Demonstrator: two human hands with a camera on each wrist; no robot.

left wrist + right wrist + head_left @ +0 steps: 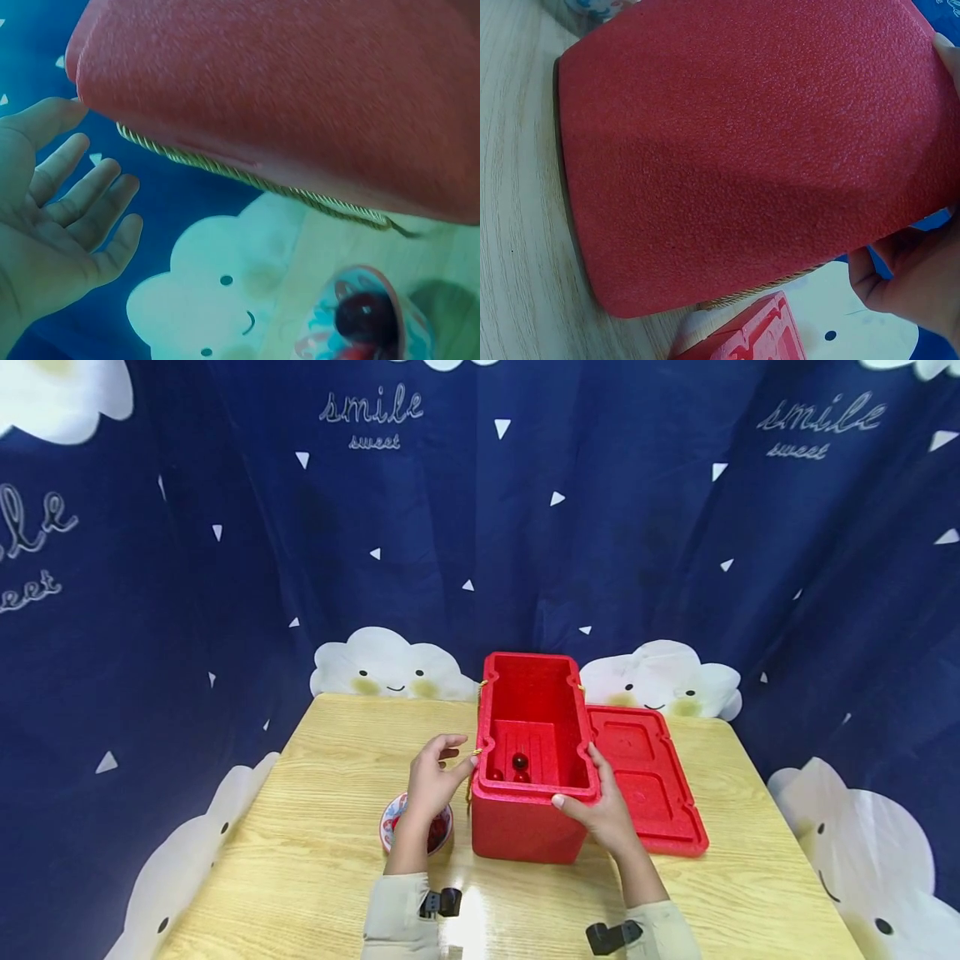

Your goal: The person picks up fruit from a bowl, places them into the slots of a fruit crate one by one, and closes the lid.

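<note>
- The left forearm [408,845] is covering part of one patterned bowl [387,823], so its dark red contents are escaping a count.
- One red box [528,828] is resting on the table [330,793] between two hands, its near wall hiding part of the floor; three dark red balls [520,761] are showing inside.
- One red lid [647,781] is lying beyond, partly hidden.
- The right hand [611,817] is gripping the box's rim.
- The left hand [433,783] is holding nothing, fingers loosely bent (its thumb may be touching the box).
</note>
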